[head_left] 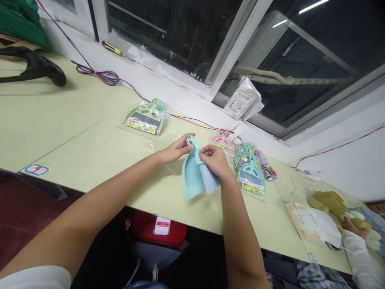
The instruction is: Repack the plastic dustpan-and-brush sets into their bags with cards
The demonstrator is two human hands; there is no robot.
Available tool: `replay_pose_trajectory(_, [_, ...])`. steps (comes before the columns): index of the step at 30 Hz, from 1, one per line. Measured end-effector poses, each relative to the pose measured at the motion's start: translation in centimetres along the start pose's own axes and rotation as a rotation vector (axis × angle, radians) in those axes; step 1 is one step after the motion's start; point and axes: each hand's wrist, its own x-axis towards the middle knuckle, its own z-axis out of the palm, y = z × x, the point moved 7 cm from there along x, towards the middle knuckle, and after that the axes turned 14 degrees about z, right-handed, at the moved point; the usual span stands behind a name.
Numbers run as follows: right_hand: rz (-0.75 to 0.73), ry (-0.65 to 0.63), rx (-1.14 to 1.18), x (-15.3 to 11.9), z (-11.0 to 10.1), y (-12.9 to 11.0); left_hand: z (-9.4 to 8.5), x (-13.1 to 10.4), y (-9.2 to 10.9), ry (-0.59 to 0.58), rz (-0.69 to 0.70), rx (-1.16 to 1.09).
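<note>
Over the table's near edge, a small light-blue dustpan (191, 176) hangs with its pan downward, slightly blurred. My left hand (178, 150) is closed around its looped handle. A matching hand brush (208, 179) with pale blue bristles lies against the dustpan's right side. The fingers of my right hand (215, 159) pinch the brush near its top. Crumpled clear plastic film (162, 140) lies on the table by my left hand. Beyond it is a bagged green dustpan set (144, 116). To the right of my right hand sits a bagged blue dustpan set (252, 176).
A pink dustpan set (223, 142) and more bagged sets lie near the wall. Wires (105, 77) run along the table's back. A screwdriver (112, 48) and white package (243, 99) rest at the windowsill. At right, another person's hand (356, 228) is beside yellow gloves (329, 202).
</note>
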Motion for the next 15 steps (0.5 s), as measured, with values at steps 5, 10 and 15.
replay_pose_trajectory(5, [0.007,0.172,-0.004,-0.3,-6.2,0.3,-2.3,-0.3,-0.2,0.014,-0.104,0.064])
replay_pose_trajectory(10, [0.073,0.349,-0.468,0.6,-8.6,4.4,-4.1,-0.9,-1.0,0.002,-0.279,0.180])
replay_pose_trajectory(15, [0.110,0.302,-0.592,1.6,-5.0,10.0,-4.6,-1.5,-2.8,-0.041,-0.396,0.323])
